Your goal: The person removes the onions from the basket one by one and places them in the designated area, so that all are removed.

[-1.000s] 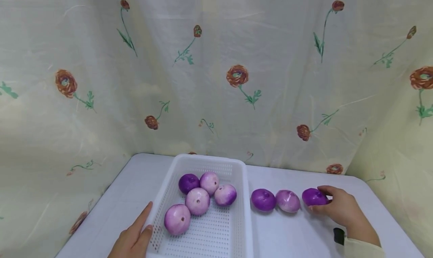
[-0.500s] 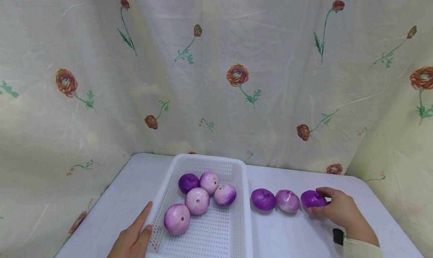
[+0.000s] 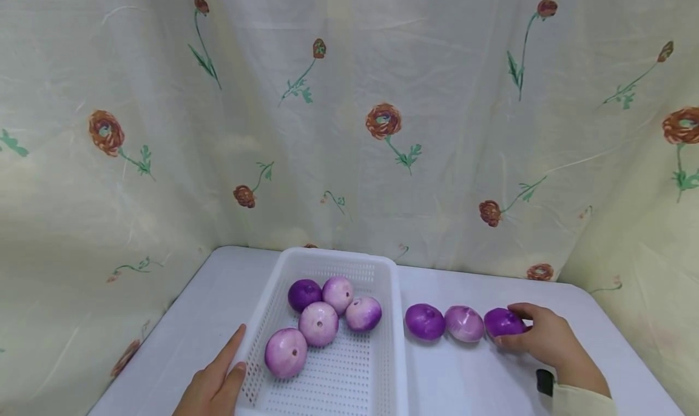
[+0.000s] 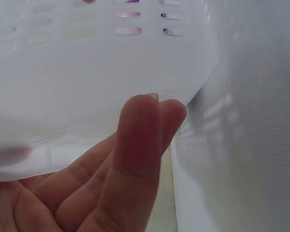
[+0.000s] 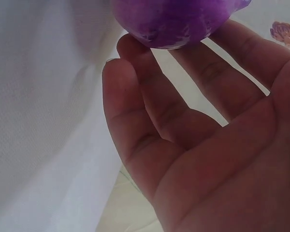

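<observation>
My right hand (image 3: 546, 335) grips a dark purple onion (image 3: 502, 322) between thumb and fingers at the right end of a row on the table. In the right wrist view, the onion (image 5: 179, 21) sits at the fingertips, its top cut off by the frame. To its left stand a paler purple onion (image 3: 465, 324) and another dark purple one (image 3: 425, 322). My left hand (image 3: 213, 382) holds the left rim of a white perforated basket (image 3: 400, 343). In the left wrist view, its fingers (image 4: 140, 140) lie against the outside of the basket wall (image 4: 63, 82).
Several purple and pale onions (image 3: 319, 324) lie inside the basket, mostly toward its back and left. The white table (image 3: 464, 379) ends at a flower-patterned curtain (image 3: 349, 131) behind and at both sides.
My right hand has shifted slightly left with the dark purple onion, narrowing the gap to the paler onion until the two appear to meet. My left hand and the basket stay put.
</observation>
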`<state>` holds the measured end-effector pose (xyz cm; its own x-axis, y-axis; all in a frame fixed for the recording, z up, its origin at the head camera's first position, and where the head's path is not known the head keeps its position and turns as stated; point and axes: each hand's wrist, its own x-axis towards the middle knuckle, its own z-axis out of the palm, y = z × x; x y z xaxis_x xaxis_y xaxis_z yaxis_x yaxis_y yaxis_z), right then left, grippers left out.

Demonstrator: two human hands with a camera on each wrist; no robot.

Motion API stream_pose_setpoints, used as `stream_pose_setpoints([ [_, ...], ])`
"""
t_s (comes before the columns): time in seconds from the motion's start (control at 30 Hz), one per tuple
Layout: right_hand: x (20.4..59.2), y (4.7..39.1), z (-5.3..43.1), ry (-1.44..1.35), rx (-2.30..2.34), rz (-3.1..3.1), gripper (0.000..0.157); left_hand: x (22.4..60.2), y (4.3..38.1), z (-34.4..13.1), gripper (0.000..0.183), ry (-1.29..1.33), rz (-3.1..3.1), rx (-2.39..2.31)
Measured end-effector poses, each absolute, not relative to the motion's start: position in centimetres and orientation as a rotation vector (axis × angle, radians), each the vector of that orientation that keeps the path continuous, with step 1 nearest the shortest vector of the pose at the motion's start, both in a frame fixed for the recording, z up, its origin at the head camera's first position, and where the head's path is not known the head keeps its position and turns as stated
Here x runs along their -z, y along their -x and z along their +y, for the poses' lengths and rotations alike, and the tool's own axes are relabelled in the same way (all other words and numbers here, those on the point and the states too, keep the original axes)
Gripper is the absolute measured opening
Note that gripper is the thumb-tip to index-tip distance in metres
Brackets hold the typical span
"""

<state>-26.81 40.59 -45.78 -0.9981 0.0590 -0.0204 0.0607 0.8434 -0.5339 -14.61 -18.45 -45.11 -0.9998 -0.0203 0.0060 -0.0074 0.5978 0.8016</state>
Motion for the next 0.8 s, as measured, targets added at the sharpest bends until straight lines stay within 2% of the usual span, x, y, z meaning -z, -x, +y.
stream_pose_setpoints([
  [0.8,45.7,26.75,40.72,-0.077,0.921,2.952,0.105,45.12,14.4,-18.46,0.06,-0.005,-2.76,1.382],
])
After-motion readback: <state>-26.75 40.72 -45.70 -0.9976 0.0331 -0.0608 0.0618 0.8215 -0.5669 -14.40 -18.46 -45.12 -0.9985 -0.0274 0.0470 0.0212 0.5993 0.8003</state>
